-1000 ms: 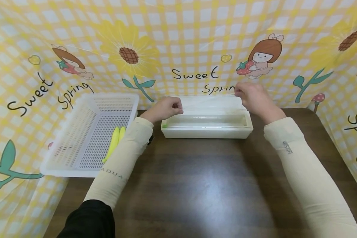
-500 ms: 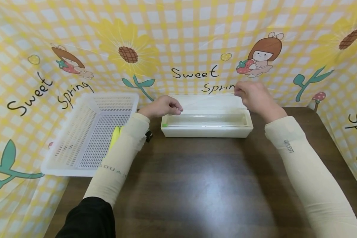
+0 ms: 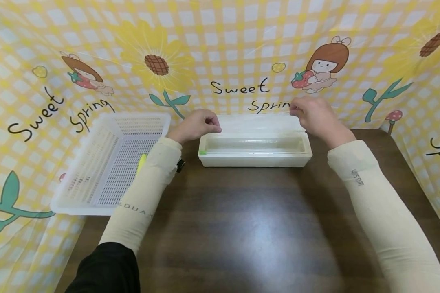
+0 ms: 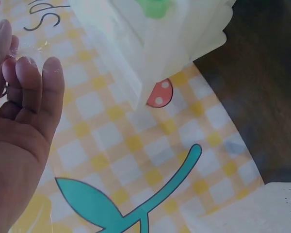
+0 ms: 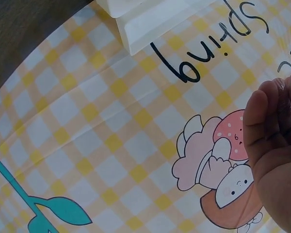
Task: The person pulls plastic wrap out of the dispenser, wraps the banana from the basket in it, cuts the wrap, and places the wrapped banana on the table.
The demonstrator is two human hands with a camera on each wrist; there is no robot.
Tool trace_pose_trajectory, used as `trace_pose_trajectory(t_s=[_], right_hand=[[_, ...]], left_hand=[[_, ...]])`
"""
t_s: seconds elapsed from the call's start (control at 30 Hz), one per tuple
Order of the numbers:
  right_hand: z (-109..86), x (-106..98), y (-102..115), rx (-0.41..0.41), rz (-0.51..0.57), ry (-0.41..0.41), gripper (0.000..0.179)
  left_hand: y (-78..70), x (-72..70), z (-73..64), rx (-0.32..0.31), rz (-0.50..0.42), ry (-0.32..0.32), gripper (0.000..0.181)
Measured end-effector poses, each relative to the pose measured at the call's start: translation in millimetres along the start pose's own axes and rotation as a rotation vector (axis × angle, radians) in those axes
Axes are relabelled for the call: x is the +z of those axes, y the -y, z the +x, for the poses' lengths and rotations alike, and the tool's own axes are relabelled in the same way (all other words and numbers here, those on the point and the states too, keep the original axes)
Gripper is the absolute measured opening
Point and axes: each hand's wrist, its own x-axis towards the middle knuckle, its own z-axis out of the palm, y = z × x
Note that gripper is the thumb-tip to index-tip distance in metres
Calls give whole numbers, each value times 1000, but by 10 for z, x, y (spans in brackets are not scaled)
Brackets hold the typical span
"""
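Observation:
A long white cling film dispenser (image 3: 254,161) lies at the back of the table, its lid (image 3: 261,122) raised. Under a clear bar the inside of the box shows, and a small green tab (image 3: 203,152) marks its left end. Above the left end, my left hand (image 3: 195,125) pinches thin clear film (image 4: 38,47) between thumb and fingertips. My right hand (image 3: 317,118) is over the right end, thumb and fingers together on the film's other corner. Shiny film also shows at the right fingertips (image 5: 280,83) in the right wrist view.
To the left stands a white slotted plastic basket (image 3: 64,207). A yellow banana-like piece (image 3: 142,162) inside it is mostly hidden by my left sleeve (image 3: 146,183). Yellow checked cloth (image 3: 238,53) hangs behind and at both sides of the brown wooden table (image 3: 249,228).
My left hand has risen a little and shifted left, its pinch loosening and closing again. The left sleeve covers more of the yellow pieces. The right hand has barely moved.

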Motion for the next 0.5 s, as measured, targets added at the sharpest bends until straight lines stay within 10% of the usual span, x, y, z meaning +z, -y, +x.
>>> trace_pose_trajectory(t_s=[0.5], right_hand=[[-22,-91,-12,9,-6,93,7]], left_hand=[[-141,-58,-25,56,390,67,28]])
